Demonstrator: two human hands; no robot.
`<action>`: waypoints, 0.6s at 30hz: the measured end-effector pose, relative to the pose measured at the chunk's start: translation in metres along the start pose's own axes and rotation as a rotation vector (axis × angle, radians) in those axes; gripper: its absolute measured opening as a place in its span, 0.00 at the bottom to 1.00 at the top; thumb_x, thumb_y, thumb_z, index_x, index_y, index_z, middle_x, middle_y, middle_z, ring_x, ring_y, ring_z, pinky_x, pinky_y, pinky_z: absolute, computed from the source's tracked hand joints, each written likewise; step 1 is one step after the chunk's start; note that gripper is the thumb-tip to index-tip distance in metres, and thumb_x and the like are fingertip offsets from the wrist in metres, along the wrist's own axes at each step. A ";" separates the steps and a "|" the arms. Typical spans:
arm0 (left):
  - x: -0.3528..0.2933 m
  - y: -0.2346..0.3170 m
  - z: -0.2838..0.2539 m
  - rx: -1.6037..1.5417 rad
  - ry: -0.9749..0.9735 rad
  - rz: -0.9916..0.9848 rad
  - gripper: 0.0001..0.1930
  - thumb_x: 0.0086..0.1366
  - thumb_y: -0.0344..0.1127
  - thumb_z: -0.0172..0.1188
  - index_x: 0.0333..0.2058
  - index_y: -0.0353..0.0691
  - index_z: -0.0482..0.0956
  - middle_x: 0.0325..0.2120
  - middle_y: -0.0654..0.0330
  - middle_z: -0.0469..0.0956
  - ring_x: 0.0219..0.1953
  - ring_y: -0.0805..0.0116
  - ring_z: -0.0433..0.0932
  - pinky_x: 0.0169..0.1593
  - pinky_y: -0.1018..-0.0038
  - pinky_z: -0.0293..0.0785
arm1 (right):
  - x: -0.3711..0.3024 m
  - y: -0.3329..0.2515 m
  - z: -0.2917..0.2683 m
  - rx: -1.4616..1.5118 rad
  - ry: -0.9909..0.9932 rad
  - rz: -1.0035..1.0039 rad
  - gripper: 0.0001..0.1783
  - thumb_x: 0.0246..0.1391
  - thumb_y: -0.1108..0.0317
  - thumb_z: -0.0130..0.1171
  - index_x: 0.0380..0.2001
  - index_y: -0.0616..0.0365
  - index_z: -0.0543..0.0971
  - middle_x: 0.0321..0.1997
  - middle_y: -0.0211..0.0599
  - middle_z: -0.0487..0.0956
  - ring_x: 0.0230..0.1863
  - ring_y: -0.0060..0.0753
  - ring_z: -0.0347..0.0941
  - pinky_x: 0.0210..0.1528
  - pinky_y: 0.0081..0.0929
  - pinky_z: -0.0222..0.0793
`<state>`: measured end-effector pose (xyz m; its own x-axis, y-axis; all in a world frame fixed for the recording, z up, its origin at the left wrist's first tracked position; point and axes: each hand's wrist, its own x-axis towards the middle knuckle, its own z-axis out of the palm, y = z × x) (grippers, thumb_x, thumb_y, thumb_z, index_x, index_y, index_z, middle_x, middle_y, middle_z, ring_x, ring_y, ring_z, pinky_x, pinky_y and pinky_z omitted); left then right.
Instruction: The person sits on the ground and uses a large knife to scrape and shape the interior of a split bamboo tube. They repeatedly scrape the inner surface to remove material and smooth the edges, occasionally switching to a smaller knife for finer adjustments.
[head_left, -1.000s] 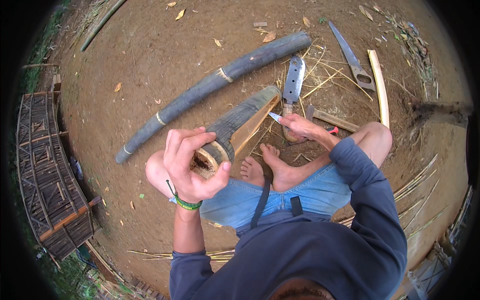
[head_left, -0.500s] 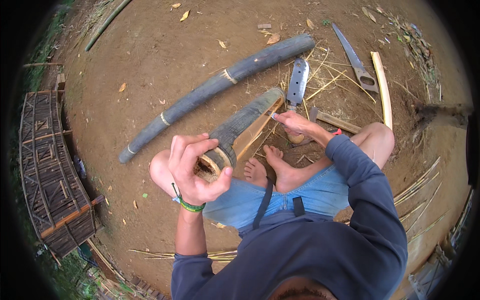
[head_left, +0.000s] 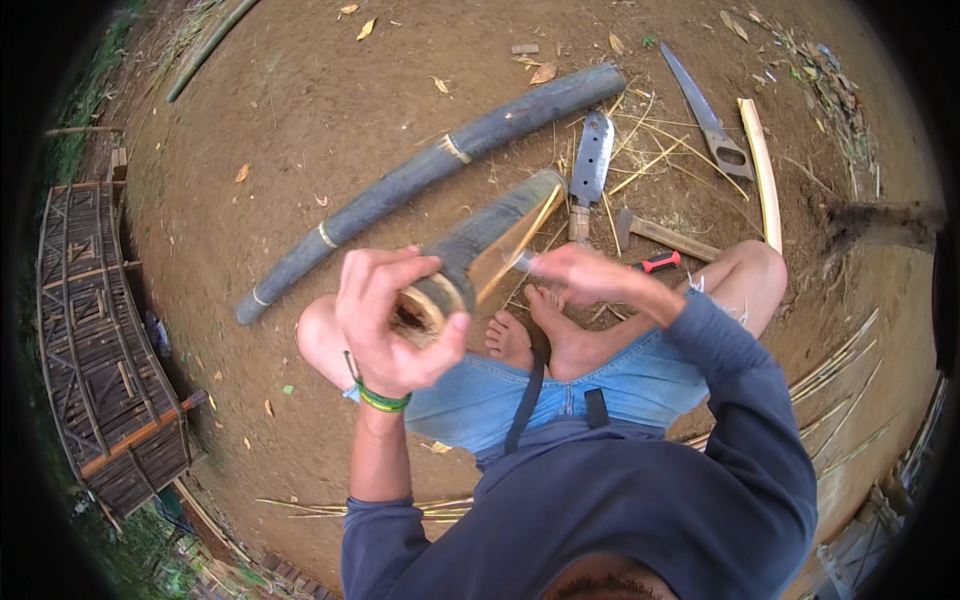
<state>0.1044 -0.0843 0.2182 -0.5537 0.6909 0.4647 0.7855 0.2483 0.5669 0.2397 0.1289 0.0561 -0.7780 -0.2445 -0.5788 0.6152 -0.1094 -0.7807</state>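
My left hand (head_left: 390,322) is wrapped round the near end of a short, dark bamboo section (head_left: 497,222), its hollow end facing me. A long opening is cut along its right side, showing pale wood. My right hand (head_left: 582,276) is closed on a small knife (head_left: 524,261), mostly hidden in the fist and slightly blurred; its blade lies at the opening's edge. Just beyond that hand, a broad cleaver (head_left: 594,158) with holes in its blade rests on the ground. A hammer (head_left: 672,239) and a red-and-black handled tool (head_left: 658,262) lie to the right.
A long dark bamboo pole (head_left: 385,192) lies across the ground ahead. Farther right are a handsaw (head_left: 712,125) and a pale split bamboo strip (head_left: 762,178). Thin bamboo slivers (head_left: 650,165) litter the soil. My bare feet (head_left: 545,335) are close below the work. A slatted bamboo structure (head_left: 105,330) stands at left.
My right hand has drawn the knife along the opening toward me, from near the far end to nearer my left hand. The red-and-black handle shows more. My left hand stays in place.
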 end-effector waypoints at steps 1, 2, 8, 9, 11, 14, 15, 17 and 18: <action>-0.003 -0.003 0.000 -0.002 0.022 0.002 0.23 0.43 0.44 0.73 0.36 0.36 0.83 0.32 0.52 0.80 0.37 0.56 0.79 0.43 0.63 0.74 | -0.006 -0.020 0.017 -0.053 -0.055 -0.034 0.32 0.72 0.41 0.49 0.55 0.62 0.79 0.32 0.34 0.76 0.34 0.26 0.70 0.34 0.32 0.66; -0.007 0.000 -0.002 -0.021 0.032 -0.060 0.23 0.45 0.45 0.72 0.37 0.36 0.82 0.33 0.52 0.80 0.38 0.56 0.79 0.43 0.63 0.75 | -0.012 -0.040 0.033 -0.105 -0.108 -0.071 0.34 0.71 0.40 0.50 0.58 0.62 0.78 0.42 0.41 0.80 0.44 0.30 0.74 0.43 0.33 0.71; -0.046 -0.004 -0.012 0.036 0.047 -0.090 0.23 0.46 0.43 0.72 0.38 0.33 0.81 0.33 0.51 0.78 0.39 0.53 0.79 0.44 0.63 0.76 | -0.010 -0.034 0.032 -0.161 0.024 0.068 0.32 0.70 0.40 0.52 0.46 0.65 0.82 0.26 0.31 0.77 0.34 0.28 0.76 0.37 0.32 0.72; -0.046 -0.004 -0.010 0.012 0.063 -0.109 0.23 0.46 0.43 0.71 0.38 0.33 0.80 0.33 0.51 0.78 0.40 0.53 0.79 0.44 0.62 0.76 | -0.008 -0.025 0.024 -0.112 0.087 0.111 0.28 0.71 0.43 0.52 0.43 0.61 0.82 0.24 0.27 0.74 0.30 0.23 0.72 0.31 0.30 0.68; -0.043 -0.004 -0.005 -0.033 0.080 -0.134 0.23 0.48 0.42 0.71 0.39 0.32 0.80 0.34 0.50 0.78 0.40 0.52 0.79 0.47 0.61 0.76 | -0.014 -0.027 0.029 0.050 0.140 0.132 0.26 0.73 0.45 0.49 0.43 0.59 0.81 0.26 0.31 0.76 0.30 0.25 0.71 0.33 0.33 0.67; -0.043 0.000 -0.002 -0.009 0.049 -0.085 0.23 0.49 0.42 0.70 0.39 0.32 0.79 0.35 0.50 0.77 0.39 0.53 0.78 0.47 0.61 0.76 | -0.032 -0.033 0.078 -0.099 0.090 -0.159 0.31 0.73 0.42 0.46 0.47 0.61 0.81 0.30 0.45 0.83 0.35 0.40 0.78 0.43 0.45 0.74; -0.040 0.003 0.000 -0.026 0.057 -0.117 0.23 0.49 0.42 0.70 0.39 0.32 0.79 0.35 0.50 0.77 0.39 0.53 0.78 0.47 0.61 0.75 | -0.031 -0.023 0.089 -0.485 0.167 -0.392 0.30 0.73 0.42 0.46 0.44 0.61 0.80 0.26 0.42 0.82 0.31 0.41 0.77 0.40 0.45 0.74; -0.048 0.004 -0.005 -0.039 0.067 -0.209 0.23 0.49 0.42 0.70 0.40 0.32 0.79 0.35 0.50 0.77 0.39 0.54 0.77 0.46 0.61 0.75 | -0.054 -0.061 0.104 -0.114 0.003 -0.066 0.28 0.72 0.42 0.47 0.40 0.59 0.79 0.25 0.40 0.80 0.26 0.36 0.76 0.31 0.38 0.72; -0.039 0.003 -0.004 -0.026 0.085 -0.184 0.23 0.49 0.42 0.70 0.40 0.32 0.79 0.35 0.50 0.77 0.39 0.54 0.77 0.46 0.62 0.74 | -0.053 -0.063 0.103 0.025 -0.027 0.005 0.28 0.73 0.43 0.47 0.39 0.59 0.79 0.25 0.39 0.79 0.23 0.32 0.74 0.26 0.34 0.69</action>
<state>0.1276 -0.1133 0.2043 -0.7091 0.5760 0.4067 0.6624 0.3465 0.6642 0.2550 0.0495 0.1603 -0.7710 -0.2712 -0.5761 0.6227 -0.1319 -0.7713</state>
